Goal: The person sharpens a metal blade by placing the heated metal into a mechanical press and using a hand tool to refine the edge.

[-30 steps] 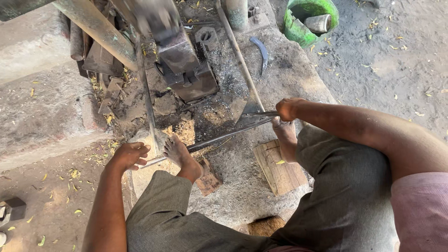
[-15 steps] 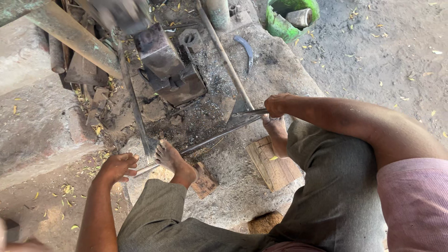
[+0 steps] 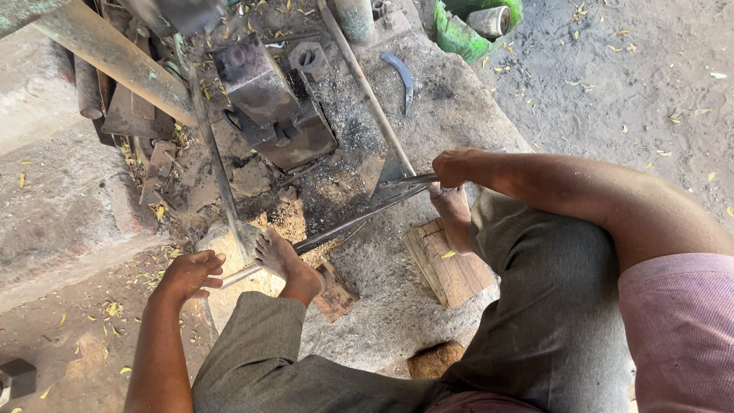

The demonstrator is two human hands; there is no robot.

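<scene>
My right hand (image 3: 453,167) grips the handles of long iron tongs (image 3: 359,218) that slant down to the left over the stone slab. My left foot (image 3: 281,258) presses on the tongs' far end. My left hand (image 3: 189,274) is closed around the end of a thin wooden handle (image 3: 229,275) beside that foot. My right foot (image 3: 454,218) rests on a wooden block (image 3: 447,268). A dark iron anvil (image 3: 271,103) stands behind the tongs, with ash and scale around it.
A long metal rod (image 3: 365,86) lies across the slab. A curved sickle blade (image 3: 403,76) lies near it. A green tub (image 3: 466,30) stands at the top right. A rusty beam (image 3: 107,53) runs at the top left. Dirt ground surrounds the slab.
The view has shifted slightly downward. My left hand has slid a little along the wooden handle. My right hand keeps its grip on the tongs.
</scene>
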